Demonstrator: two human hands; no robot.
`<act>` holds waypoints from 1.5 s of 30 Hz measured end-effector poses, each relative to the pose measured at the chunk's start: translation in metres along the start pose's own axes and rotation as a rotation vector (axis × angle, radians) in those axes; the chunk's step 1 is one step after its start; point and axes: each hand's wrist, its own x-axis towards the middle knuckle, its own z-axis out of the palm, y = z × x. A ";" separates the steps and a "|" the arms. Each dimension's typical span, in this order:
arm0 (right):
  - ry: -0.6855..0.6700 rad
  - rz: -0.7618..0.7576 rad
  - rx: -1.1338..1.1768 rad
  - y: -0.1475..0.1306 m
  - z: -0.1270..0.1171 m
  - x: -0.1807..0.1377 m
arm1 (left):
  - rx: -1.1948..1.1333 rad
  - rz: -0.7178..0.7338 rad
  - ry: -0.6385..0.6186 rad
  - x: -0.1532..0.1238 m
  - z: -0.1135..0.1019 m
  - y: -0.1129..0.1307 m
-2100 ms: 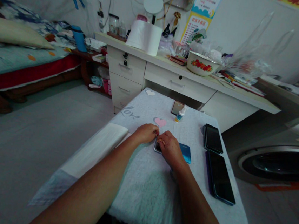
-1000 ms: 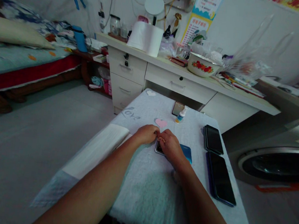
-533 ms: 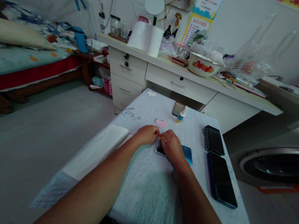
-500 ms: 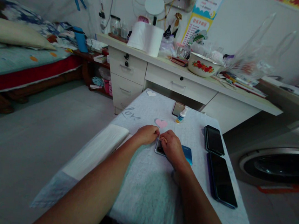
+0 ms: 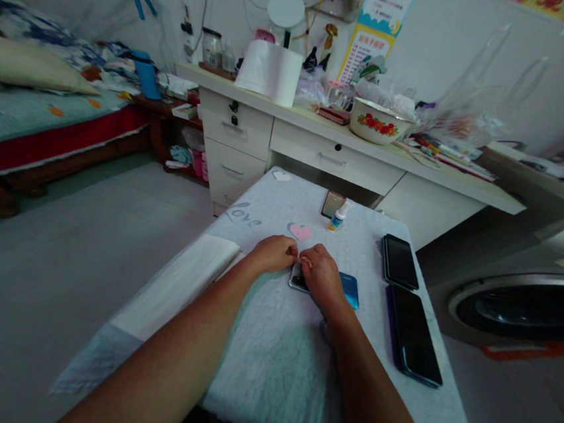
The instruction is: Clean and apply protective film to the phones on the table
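A blue phone [image 5: 348,288] lies back up in the middle of a table covered with a white fleecy cloth [image 5: 272,363]. My right hand [image 5: 322,276] rests on top of its left half, fingers curled down at its corner. My left hand [image 5: 274,252] is closed into a loose fist just left of that corner, thumb and fingertips pinched together; what they hold is too small to make out. The two hands almost touch above the phone's left end.
Two dark phones [image 5: 399,261] [image 5: 414,334] lie screen up along the table's right edge. A small dropper bottle [image 5: 335,219] and another phone [image 5: 331,203] stand farther back, near a pink heart patch [image 5: 301,231]. A cluttered white desk [image 5: 347,158] stands beyond, a bed [image 5: 27,114] at left.
Both hands have stayed at the phone's left end with only tiny finger shifts. The whole view has drifted slightly as my head moved.
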 end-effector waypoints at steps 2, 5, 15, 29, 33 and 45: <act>-0.001 0.025 -0.042 0.002 -0.001 0.001 | -0.009 0.001 -0.002 0.001 0.000 -0.001; -0.026 0.074 -0.104 0.005 -0.007 0.000 | -0.028 0.002 0.003 0.002 0.002 -0.003; -0.052 0.059 -0.078 -0.001 -0.004 0.002 | -0.007 -0.018 -0.014 -0.001 -0.002 0.003; -0.078 0.180 -0.135 0.016 -0.026 -0.013 | -0.058 -0.028 -0.026 -0.001 -0.002 0.003; -0.086 0.209 -0.162 0.025 -0.032 -0.018 | -0.070 -0.018 -0.022 -0.001 -0.002 0.003; -0.020 0.243 -0.160 0.023 -0.032 -0.025 | -0.062 -0.035 -0.033 -0.002 -0.004 0.007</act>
